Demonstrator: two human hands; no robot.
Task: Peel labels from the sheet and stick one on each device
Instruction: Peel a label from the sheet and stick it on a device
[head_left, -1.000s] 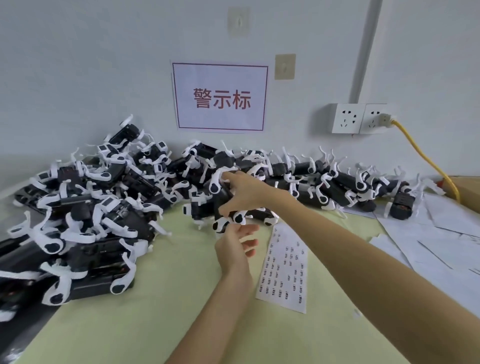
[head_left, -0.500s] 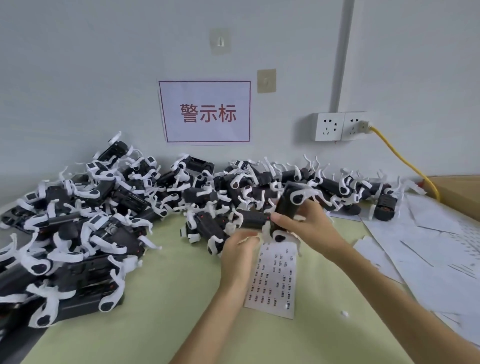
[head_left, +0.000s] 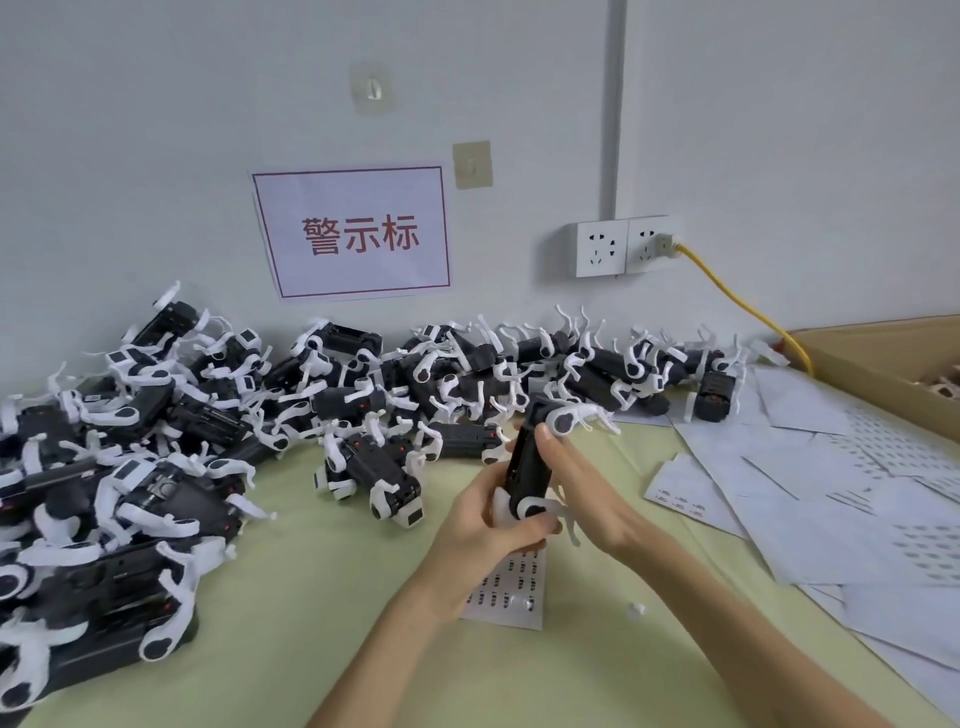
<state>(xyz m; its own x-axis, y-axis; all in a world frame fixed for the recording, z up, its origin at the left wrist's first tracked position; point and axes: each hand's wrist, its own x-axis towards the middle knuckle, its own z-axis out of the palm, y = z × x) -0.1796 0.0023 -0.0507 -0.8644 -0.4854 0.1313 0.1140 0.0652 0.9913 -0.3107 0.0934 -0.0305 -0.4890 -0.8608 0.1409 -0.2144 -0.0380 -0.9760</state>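
1. The green tabletop (head_left: 311, 597) carries a heap of black-and-white devices (head_left: 156, 457) along its back and left edges.
2. Peeled white sheets (head_left: 831, 493) cover its right side.
3. The label sheet (head_left: 511, 587) lies near the middle, partly under the hands.
4. The left hand (head_left: 483, 525) and right hand (head_left: 582, 488) both grip one device (head_left: 530, 467), held upright above that sheet.
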